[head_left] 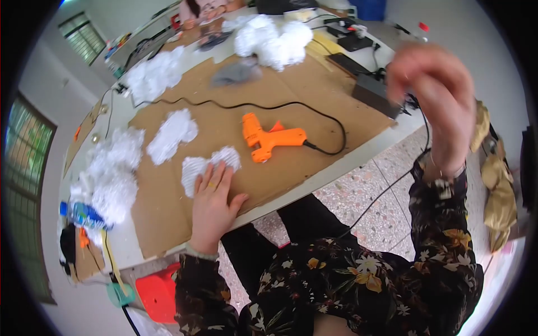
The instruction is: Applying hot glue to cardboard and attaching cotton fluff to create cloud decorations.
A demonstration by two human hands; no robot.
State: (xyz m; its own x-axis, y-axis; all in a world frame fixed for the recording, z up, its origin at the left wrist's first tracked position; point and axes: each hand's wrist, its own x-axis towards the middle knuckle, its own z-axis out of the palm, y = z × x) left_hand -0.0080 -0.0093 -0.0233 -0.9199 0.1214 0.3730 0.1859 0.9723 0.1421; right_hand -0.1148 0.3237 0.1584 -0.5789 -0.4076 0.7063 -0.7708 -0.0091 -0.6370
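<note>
My left hand (212, 201) lies flat on the cardboard's near side, fingers spread over a white, finely ridged fluffy piece (192, 169). It presses the piece down and hides part of it. Up at the right, well above the table's edge, my right hand (440, 92) is raised with its fingers curled down toward the thumb. Those fingers are blurred, and anything between them is too small to make out. An orange hot glue gun (272, 137) with a black cord rests on its side, to the right of my left hand. Another white fluffy piece (172, 136) is just beyond that hand.
Brown cardboard (314, 173) covers much of the white table. White fluffy heaps (273, 42) stand at the back and left, near a grey translucent piece (236, 73). A blue-capped bottle (84, 214) lies at left. A red stool (158, 294) is below. Another person (210, 8) sits across.
</note>
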